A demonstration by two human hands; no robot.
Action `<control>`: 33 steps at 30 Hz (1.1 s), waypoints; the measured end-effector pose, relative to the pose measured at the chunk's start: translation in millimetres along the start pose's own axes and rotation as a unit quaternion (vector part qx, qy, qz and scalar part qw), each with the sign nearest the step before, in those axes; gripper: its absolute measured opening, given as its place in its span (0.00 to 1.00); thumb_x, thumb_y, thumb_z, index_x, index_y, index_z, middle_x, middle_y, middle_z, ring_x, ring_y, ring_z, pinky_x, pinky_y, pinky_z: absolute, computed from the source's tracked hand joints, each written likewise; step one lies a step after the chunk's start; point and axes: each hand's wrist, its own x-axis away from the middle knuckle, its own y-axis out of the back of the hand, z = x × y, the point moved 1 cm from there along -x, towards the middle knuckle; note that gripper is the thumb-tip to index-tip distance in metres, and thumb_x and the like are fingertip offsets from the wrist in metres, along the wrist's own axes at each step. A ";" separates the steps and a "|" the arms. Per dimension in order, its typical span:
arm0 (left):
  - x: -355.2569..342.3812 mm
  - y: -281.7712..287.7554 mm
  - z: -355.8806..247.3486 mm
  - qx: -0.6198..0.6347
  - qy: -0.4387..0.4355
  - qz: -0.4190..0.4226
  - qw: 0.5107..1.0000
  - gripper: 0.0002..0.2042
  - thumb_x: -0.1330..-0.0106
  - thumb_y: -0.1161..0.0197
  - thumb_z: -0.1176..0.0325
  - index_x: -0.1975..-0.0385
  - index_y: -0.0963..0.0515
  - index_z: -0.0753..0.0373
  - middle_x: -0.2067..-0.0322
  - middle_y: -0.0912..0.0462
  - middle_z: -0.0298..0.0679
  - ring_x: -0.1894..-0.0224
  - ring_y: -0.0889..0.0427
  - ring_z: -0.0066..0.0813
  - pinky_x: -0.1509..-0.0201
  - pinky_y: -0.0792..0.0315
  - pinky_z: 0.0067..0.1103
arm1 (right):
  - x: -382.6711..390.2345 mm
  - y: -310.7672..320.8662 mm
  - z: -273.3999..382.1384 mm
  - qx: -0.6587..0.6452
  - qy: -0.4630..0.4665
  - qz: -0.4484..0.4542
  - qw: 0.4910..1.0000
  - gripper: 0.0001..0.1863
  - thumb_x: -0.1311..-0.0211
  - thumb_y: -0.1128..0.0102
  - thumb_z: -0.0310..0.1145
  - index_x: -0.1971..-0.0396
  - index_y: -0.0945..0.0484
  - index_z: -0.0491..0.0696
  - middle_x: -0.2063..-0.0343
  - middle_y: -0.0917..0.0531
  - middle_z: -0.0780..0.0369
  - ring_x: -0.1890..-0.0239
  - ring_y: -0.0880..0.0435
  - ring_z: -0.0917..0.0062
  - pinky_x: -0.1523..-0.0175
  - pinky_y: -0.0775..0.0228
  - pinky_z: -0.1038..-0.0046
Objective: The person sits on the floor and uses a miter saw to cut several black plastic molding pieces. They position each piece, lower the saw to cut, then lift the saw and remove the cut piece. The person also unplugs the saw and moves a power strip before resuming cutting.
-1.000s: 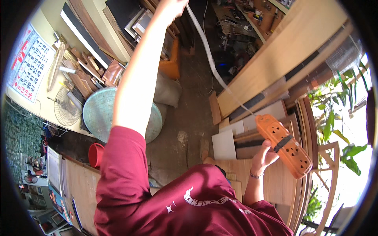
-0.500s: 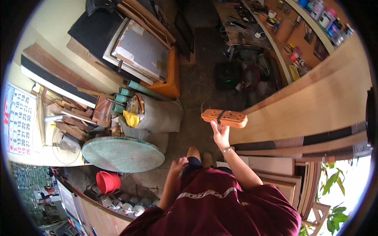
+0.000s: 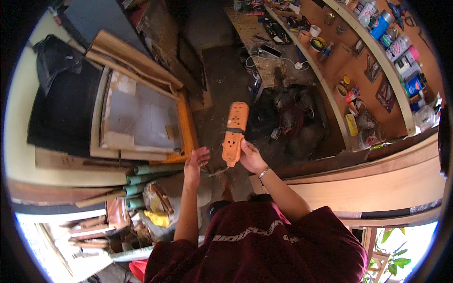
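An orange power strip [image 3: 239,115] with several socket holes and a dark band around its middle is held up in front of me, long side pointing away. My right hand [image 3: 253,158], with a bracelet at the wrist, grips its near right edge. A pale cord [image 3: 218,171] comes off the strip's near end and runs left toward my left wrist. Just left of the strip, my left hand [image 3: 196,160] is raised with its fingers apart, not touching the strip.
Framed boards [image 3: 141,113] lean at the left, above green pipes [image 3: 134,180] and wood scraps. A cluttered workbench [image 3: 264,61] stands ahead. Shelves with bottles and cans [image 3: 401,47] line the right, above a long wooden plank [image 3: 358,181]. Dark bundled items [image 3: 295,115] lie on the floor ahead.
The power strip has turned from lying crosswise to pointing away, and moved left. My left hand has risen up beside it and opened. The whole view has swung rightward.
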 end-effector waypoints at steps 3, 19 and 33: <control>-74.0 -28.7 -43.2 0.069 0.069 0.136 0.986 0.32 0.25 0.60 0.39 0.42 0.28 0.65 0.45 0.22 0.44 0.46 0.21 0.35 0.43 0.28 0.31 | -53.4 -9.9 6.7 0.002 -0.006 -0.038 0.999 0.28 0.22 0.60 0.48 0.35 0.36 0.44 0.45 0.22 0.59 0.42 0.23 0.72 0.37 0.31 0.68; -352.0 12.7 -66.1 0.164 0.134 0.122 0.970 0.28 0.27 0.54 0.40 0.46 0.28 0.61 0.54 0.20 0.42 0.54 0.20 0.35 0.47 0.24 0.33 | -185.8 200.6 138.8 0.581 0.077 -0.324 0.742 0.09 0.31 0.43 0.32 0.58 0.21 0.43 0.72 0.18 0.63 0.71 0.19 0.80 0.63 0.27 0.74; -590.9 -107.7 -136.5 -0.634 -0.213 0.109 0.735 0.26 0.23 0.60 0.48 0.29 0.41 0.50 0.33 0.36 0.54 0.33 0.35 0.57 0.32 0.37 0.41 | -306.5 403.0 280.8 0.526 0.194 -0.556 0.613 0.16 0.32 0.39 0.39 0.54 0.23 0.42 0.71 0.17 0.60 0.69 0.19 0.77 0.63 0.27 0.74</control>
